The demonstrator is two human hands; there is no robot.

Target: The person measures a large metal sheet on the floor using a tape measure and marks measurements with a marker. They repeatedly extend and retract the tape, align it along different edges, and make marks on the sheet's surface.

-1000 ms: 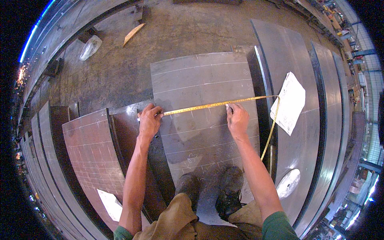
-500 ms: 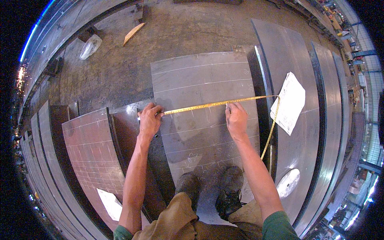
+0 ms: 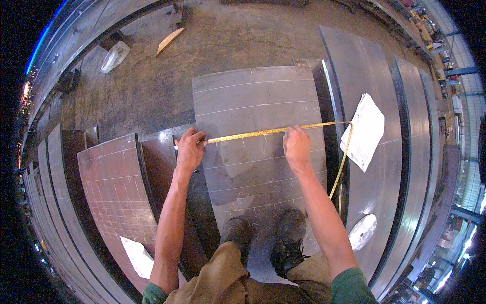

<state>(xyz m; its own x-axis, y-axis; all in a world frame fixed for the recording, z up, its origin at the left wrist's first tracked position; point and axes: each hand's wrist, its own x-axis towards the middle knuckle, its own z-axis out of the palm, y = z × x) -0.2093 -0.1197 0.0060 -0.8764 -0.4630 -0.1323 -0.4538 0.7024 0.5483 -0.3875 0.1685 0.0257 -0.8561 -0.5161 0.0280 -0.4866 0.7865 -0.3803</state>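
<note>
Across the plate (image 3: 233, 91), yellow tape (image 3: 243, 136) slants rightward, away.

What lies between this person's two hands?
A yellow measuring tape, running across the grey metal plate from the left hand to the right hand and beyond; the head view shows it.

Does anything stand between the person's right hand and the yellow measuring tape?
Nothing visible does. The right hand is at the near edge of the measuring tape, above the grey plate; whether hand and tape touch is unclear.
</note>
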